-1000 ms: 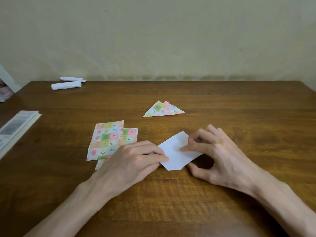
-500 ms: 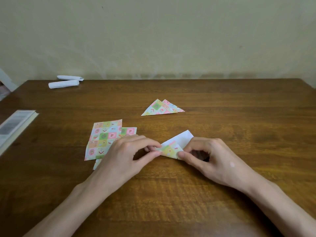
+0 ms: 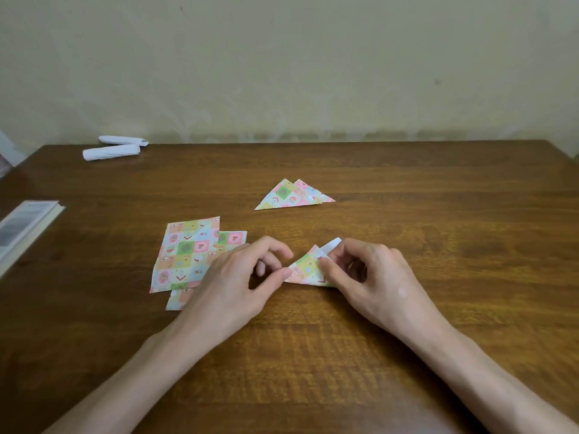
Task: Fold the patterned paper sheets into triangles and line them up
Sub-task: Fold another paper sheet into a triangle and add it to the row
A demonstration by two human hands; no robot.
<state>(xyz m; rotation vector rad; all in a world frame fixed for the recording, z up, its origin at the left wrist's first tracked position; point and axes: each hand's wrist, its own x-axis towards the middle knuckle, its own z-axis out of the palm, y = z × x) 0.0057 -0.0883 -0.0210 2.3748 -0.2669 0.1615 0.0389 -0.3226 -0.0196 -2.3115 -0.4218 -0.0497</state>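
Nearest, on the brown wooden table (image 3: 438, 308), both hands work one half-folded patterned paper sheet (image 3: 308, 267). It lies just right of centre, its pastel checked side turned up over a white underside that peeps out at the far right corner. The left hand (image 3: 238, 277) has its fingers curled and its thumb tip holding down the sheet's left corner. The right hand (image 3: 369, 277) pinches the folded flap near its peak between thumb and forefinger.

The paper looks thin, light and limp. It would likely skid on the smooth wood unless one corner is pinned, and any crease will probably stay. It is best held at the corners with fingertips, matching the points before pressing along the fold.

Just left of the hands, partly under the left one, lies a loose stack of flat unfolded patterned sheets (image 3: 185, 252). Farther back, near the centre, two finished patterned triangles (image 3: 288, 195) overlap. A grey-and-white booklet (image 3: 25, 223) sits at the left edge, and two white paper rolls (image 3: 111, 151) lie at the far left by the wall.
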